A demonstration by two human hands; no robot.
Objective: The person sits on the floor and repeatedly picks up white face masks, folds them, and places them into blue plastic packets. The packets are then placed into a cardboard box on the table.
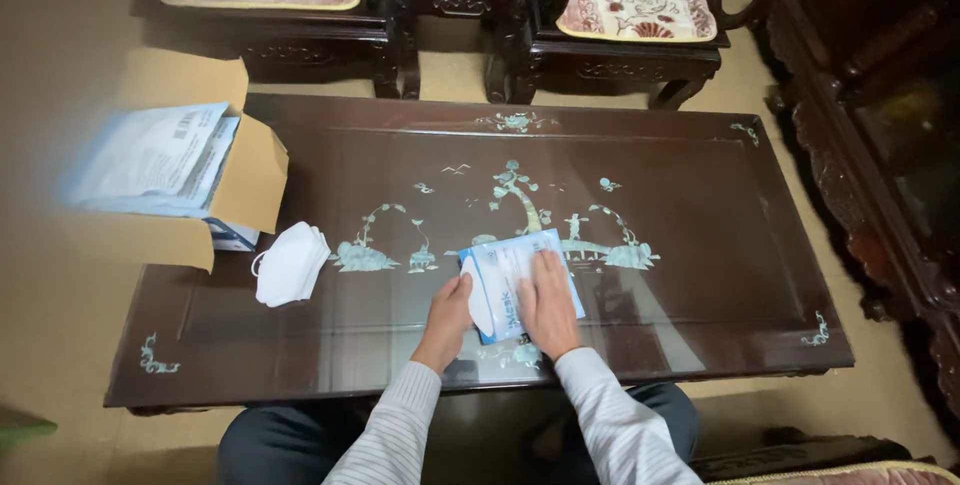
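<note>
A mask packet is pinned flat on the desk under the right hand, fingers spread; its left edge is pinched by the left hand. Loose masks and a cardboard box are parked further left.

Dark inlaid low table, two cushioned carved chairs behind, beige floor.

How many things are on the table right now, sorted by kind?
Flat blue-and-white packet, under the left hand and right hand: 1
Stack of white masks: 1
Open cardboard box holding packets: 1
Total: 3
</note>
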